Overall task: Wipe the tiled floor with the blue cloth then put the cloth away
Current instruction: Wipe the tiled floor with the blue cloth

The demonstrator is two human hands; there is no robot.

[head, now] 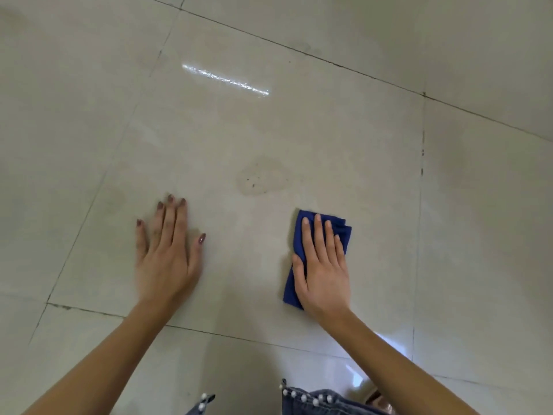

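A person is leaning over a pale tiled floor [299,130], both bare arms reaching forward and down. The right hand [324,271] is lying flat with fingers spread on a folded blue cloth [344,232], pressing it against the tile rather than closing around it; the cloth is showing beyond the fingertips and along the thumb side. The left hand [167,256] is resting palm-down and open on the bare tile, well apart from the cloth, its nails painted dark. A faint dried stain [261,178] with a few dark specks is sitting on the same tile, just ahead of and between the two hands. A bright streak of reflected light [226,79] is lying farther up the tile. Denim trimmed with pearl beads [311,399] is showing at the bottom edge.
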